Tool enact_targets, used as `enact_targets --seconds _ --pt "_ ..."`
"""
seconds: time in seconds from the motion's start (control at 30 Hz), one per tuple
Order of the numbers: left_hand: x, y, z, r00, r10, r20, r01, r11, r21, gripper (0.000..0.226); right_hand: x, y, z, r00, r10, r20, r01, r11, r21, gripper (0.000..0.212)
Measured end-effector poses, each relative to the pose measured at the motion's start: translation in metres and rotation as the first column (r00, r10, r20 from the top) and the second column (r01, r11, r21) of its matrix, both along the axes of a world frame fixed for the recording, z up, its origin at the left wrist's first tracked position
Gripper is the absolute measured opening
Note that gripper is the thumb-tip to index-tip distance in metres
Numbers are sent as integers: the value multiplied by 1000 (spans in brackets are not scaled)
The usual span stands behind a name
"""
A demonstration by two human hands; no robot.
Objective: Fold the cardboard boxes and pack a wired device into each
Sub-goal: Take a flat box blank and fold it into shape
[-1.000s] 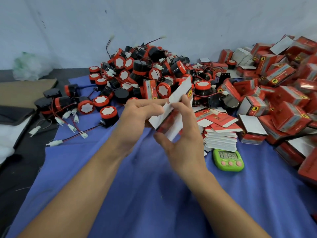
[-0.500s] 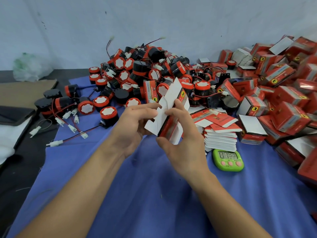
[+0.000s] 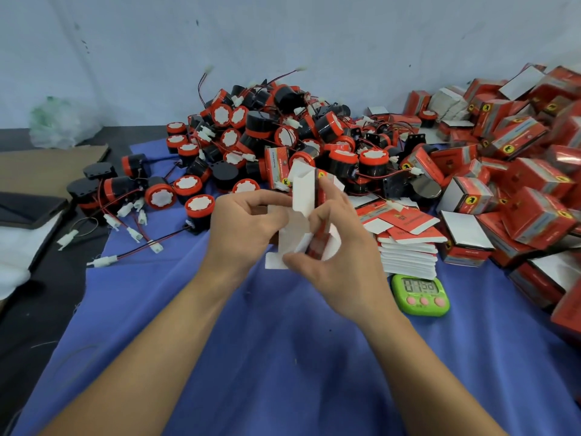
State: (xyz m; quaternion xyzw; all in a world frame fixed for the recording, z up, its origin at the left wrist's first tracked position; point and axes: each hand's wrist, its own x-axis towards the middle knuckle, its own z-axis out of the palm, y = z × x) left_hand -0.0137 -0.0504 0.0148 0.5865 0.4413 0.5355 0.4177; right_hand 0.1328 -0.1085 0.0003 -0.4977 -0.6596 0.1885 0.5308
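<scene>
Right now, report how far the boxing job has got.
Done: a heap of folded red boxes lies at the right; whether they are filled cannot be seen. In hand: the left hand and right hand grip one half-opened box, no device in it yet. Left: a stack of flat boxes and a big pile of wired devices beyond the hands.

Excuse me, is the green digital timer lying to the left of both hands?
No, the green digital timer lies on the blue cloth right of the right hand.
</scene>
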Motion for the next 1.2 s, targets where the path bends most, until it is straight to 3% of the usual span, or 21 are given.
enact_targets --seconds 0.17,0.23,0.37,0.43,0.5,0.63,0.73,0.83,0.93,1.07,1.2 --pt "-3 1 -7 975 180 -127 -159 974 161 24 9 -2 -6 979 -50 -196 46 999 -23 42" --pt "-3 -2 -8 980 169 -105 -152 977 151 35 13 2 -8 944 -13 -329 4 1000 -28 35" --pt "-6 -4 -5 967 -248 53 244 967 73 78 30 10 -5 844 179 -506 -225 974 -30 29" --pt "-8 -2 -2 895 -443 46 438 895 88 84 34 11 -6 791 258 -554 -348 936 -61 30" --pt "-7 -2 -4 863 -504 23 501 862 79 78 36 11 -5 766 277 -580 -378 924 -57 32" --pt "2 -4 -13 922 -387 -25 387 922 15 47 38 14 -8 706 245 -664 -354 935 -32 26" --pt "10 -2 -24 965 -263 22 263 964 -44 34 35 16 -12 706 155 -691 -329 936 -126 18" --pt "13 -3 -33 981 -193 23 195 978 -79 19 33 20 -17 646 10 -763 -305 920 -246 10" --pt "13 -3 -35 990 -143 16 144 984 -102 18 32 22 -17 609 -85 -789 -281 906 -315 32" --pt "15 -4 -38 993 -118 -1 117 982 -145 29 30 19 -16 671 -40 -741 -304 896 -324 56" --pt "16 -6 -38 993 -113 -20 109 984 -144 31 36 18 -15 676 30 -737 -414 842 -346 43"
